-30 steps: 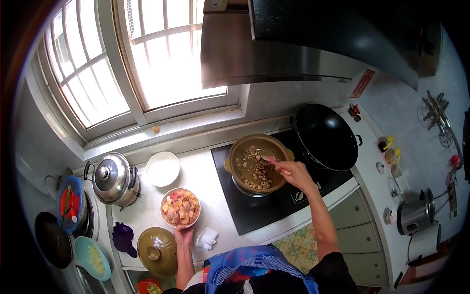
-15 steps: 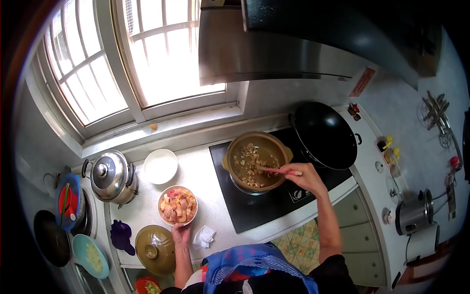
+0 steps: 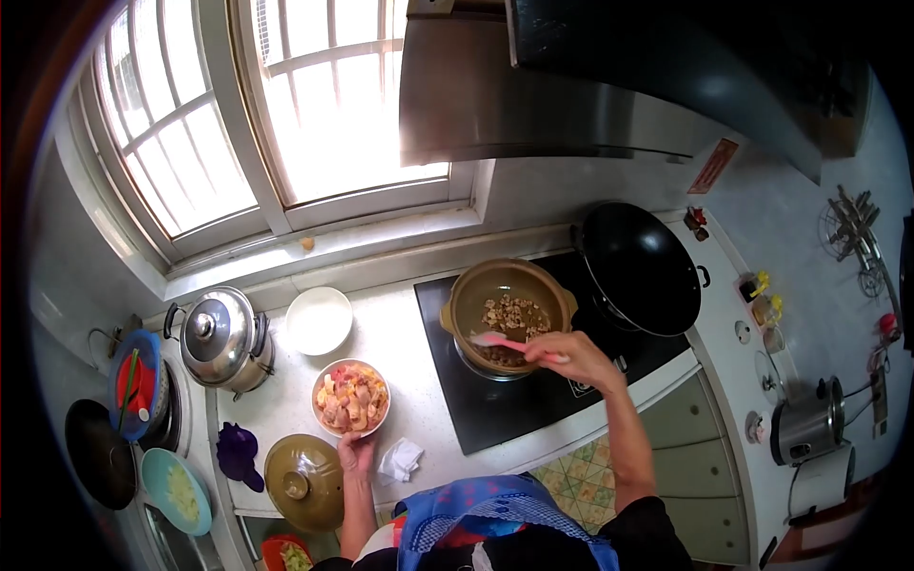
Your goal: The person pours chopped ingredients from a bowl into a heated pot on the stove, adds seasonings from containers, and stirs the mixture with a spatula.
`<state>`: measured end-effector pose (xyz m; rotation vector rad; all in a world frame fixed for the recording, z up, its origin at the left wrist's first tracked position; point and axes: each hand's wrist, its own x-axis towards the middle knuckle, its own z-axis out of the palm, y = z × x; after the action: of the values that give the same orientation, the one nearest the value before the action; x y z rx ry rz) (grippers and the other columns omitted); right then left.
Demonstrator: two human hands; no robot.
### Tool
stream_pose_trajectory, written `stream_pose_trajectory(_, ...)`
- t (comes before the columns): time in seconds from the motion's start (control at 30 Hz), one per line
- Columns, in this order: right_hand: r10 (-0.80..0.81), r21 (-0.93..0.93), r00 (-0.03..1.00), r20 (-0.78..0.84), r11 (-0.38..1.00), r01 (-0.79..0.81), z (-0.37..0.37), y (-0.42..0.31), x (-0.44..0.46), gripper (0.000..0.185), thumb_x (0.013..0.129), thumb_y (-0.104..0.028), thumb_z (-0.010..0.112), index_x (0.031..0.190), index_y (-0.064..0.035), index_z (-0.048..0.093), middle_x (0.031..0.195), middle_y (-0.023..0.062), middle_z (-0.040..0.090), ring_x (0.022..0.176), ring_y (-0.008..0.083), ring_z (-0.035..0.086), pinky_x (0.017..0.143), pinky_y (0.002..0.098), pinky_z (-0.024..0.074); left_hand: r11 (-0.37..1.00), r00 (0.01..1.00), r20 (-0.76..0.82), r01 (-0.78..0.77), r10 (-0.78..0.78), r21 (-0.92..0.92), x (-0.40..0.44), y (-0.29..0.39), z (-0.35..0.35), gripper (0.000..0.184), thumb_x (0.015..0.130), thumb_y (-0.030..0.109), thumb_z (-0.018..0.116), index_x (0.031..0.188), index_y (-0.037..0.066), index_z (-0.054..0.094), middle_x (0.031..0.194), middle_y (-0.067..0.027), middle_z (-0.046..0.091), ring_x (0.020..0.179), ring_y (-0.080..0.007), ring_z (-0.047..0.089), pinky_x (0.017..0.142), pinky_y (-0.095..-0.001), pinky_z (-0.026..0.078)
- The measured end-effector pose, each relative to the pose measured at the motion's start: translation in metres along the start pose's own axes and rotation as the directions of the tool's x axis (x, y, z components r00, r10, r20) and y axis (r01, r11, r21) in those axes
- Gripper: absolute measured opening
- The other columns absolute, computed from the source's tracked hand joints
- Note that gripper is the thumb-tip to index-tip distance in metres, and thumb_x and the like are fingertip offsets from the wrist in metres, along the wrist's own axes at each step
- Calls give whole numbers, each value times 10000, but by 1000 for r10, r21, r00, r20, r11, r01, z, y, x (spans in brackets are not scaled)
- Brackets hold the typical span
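Note:
Closed around the handle of a pink spatula (image 3: 514, 344), my right hand (image 3: 576, 359) is over the near side of a brown clay pot (image 3: 460, 303). The spatula's head lies inside the pot at its lower left, beside small browned pieces (image 3: 515, 315). My left hand (image 3: 357, 454) grips the near rim and side of a white bowl (image 3: 319, 416) filled with raw meat pieces (image 3: 352, 397). A brown lid (image 3: 303, 466) and a crumpled white cloth (image 3: 401, 459) are on either side of my left hand.
A black wok (image 3: 640, 269) sits right of the pot on the black hob (image 3: 457, 404). Left are an empty white bowl (image 3: 319, 322), a lidded steel pot (image 3: 222, 343), a purple item (image 3: 238, 457) and a turquoise bowl (image 3: 152, 481). The range hood (image 3: 533, 105) hangs above.
My right hand has moved the spatula to the pot's lower left, and the browned pieces are now gathered more to the centre and right. My left hand stays at the bowl.

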<state>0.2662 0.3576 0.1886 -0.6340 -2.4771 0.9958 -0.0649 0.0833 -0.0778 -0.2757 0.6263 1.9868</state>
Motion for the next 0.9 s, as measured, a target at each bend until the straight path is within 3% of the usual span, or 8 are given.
stream_pose_trajectory(0.17,180,-144,982,-55,972,-186,-42,-38,-40,195,717,-13,673,908,-49,666,942,81,677,840,259,648,737,317,511,999,999,-45,-6,7,36,-2,-2,5,695,615,-30,517,1294,-40,368,1286,-169,466,1174,-347,460,997,-478,407)
stream_pose_trajectory(0.33,174,-116,872,-457,961,-252,-39,-59,-61,229,688,24,693,912,-18,675,961,97,676,848,210,657,743,293,517,1000,1000,-21,-4,5,29,1,-2,-2,698,615,-31,516,1297,-36,368,1286,-167,466,1175,-341,462,994,-484,408)
stream_pose_trajectory(0.4,179,-88,848,-499,963,-255,-33,-68,-67,247,699,20,692,943,-8,667,981,112,668,863,182,644,752,279,507,1000,1000,-25,-3,3,21,2,-2,-4,698,616,-33,515,1298,-34,367,1288,-167,466,1177,-339,461,995,-487,407)
stream_pose_trajectory(0.47,197,-18,680,-707,955,-295,-23,-74,-75,224,729,23,679,952,11,659,988,111,655,852,170,622,760,269,493,1000,1000,-6,-3,3,4,2,-2,-4,699,617,-37,511,1301,-30,368,1290,-166,464,1180,-337,459,996,-489,405)
stream_pose_trajectory(0.5,198,-16,680,-706,955,-295,-17,-71,-80,224,729,23,679,952,11,659,988,111,655,852,170,622,760,269,493,1000,1000,-7,-3,3,4,3,-2,-5,699,617,-37,511,1301,-30,368,1290,-166,464,1180,-337,459,996,-489,405)
stream_pose_trajectory(0.57,318,209,406,-857,934,-291,-7,-63,-91,161,749,56,636,907,29,649,962,107,648,860,168,604,775,266,479,1000,1000,-10,-3,3,-2,3,-2,-5,697,618,-38,507,1302,-29,369,1291,-166,464,1181,-337,457,997,-484,405)
stream_pose_trajectory(0.7,168,96,313,-935,968,-231,-12,-61,-114,134,849,-28,576,952,50,612,969,91,615,900,159,575,774,257,483,1000,999,-34,3,-4,-4,1,-3,-2,696,620,-37,504,1302,-28,370,1290,-164,466,1180,-337,458,995,-480,408)
stream_pose_trajectory(0.9,265,255,98,-959,961,-107,-23,-49,-141,256,918,-182,530,1014,54,552,987,128,587,882,179,592,804,285,520,1000,1000,-9,0,0,1,0,-2,1,703,620,-38,504,1309,-27,362,1305,-165,455,1187,-340,452,1000,-482,402)
